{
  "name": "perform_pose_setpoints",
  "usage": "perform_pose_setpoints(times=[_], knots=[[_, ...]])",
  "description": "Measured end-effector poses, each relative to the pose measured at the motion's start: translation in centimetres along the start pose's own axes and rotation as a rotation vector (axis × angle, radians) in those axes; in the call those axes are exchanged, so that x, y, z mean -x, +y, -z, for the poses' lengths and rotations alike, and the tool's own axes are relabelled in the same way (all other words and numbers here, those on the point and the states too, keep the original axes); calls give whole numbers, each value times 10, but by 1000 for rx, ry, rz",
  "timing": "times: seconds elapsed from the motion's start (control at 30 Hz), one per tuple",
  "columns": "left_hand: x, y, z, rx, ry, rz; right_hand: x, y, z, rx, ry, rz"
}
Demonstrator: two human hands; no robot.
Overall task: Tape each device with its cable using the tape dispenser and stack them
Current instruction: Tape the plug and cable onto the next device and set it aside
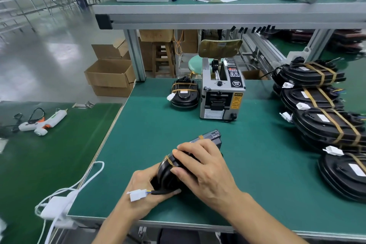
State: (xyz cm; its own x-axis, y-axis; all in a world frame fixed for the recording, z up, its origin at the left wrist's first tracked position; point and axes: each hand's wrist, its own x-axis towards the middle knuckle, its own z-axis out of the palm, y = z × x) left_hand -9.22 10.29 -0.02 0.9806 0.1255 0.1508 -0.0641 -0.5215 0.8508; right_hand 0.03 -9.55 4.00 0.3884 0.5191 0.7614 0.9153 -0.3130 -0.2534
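The right hand [206,166] lies over the top of a black device [178,162], its fingers spread and curled down onto the casing, fingertips pressing a strip of tan tape [168,160] that wraps the rounded end. The left hand [146,186] cups the same device from below and the near side, thumb and fingers closed round its lower edge and pinning the black cable [162,192], whose white connector [136,194] sticks out over the wrist. The device sits tilted on its edge just above the green table mat [257,174], well in front of the tape dispenser [221,93]. Its far, squared end shows a second band of tape. Just left of the tape dispenser rests one taped device [185,95] with its coiled cable on top. To the right of the dispenser, a row of taped devices [324,125] lies overlapping in a stack along the table's edge, each with a white connector. Far left of the dispenser, on a neighbouring mat, lies a glue gun [42,123].
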Motion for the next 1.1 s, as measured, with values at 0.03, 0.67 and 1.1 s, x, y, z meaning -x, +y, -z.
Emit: perform_pose_setpoints(times=[0.03, 0.67, 1.1], knots=[[0, 0, 0, -2, 9, 9, -1, -1, -1, 18, 3, -8], [0, 5, 0, 62, 23, 91, -8, -10, 20, -174, 71, -383], [0, 12, 1, 52, 17, 31, -34, 29, 46, -551, 190, -853]])
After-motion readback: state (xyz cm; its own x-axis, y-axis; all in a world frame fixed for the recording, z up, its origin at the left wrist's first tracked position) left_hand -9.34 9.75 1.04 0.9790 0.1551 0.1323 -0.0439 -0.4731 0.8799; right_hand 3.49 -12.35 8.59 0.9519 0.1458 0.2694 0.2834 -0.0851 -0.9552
